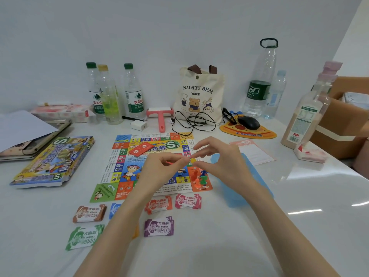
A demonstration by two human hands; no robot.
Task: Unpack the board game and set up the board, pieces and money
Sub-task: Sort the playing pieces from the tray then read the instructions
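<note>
Yellow piece (192,160) pinched between right hand (219,156) thumb and forefinger, other fingers spread. Left hand (165,168) fingertips pinch it from opposite side. Both hover over board (119,154), mid desk (219,246). Pieces (200,179) stand at board's near right corner. Red cards (140,149) near its far edge. Money (158,226) stacks along its near edge. Box (52,162) toward desk's left edge.

Board (127,166): border squares blue, green, orange, yellow and white, cartoon figures at centre. Card (140,149) red. Piece (192,160) yellow; corner pieces (199,179) orange, green, blue. Money, white-printed: brown stack (89,213), green stack (84,237), orange stack (159,204), pink stack (188,201), purple stack (159,226). Tote (199,94) cream, bear print. Mouse (248,121) black, pad (259,134) orange.
</note>
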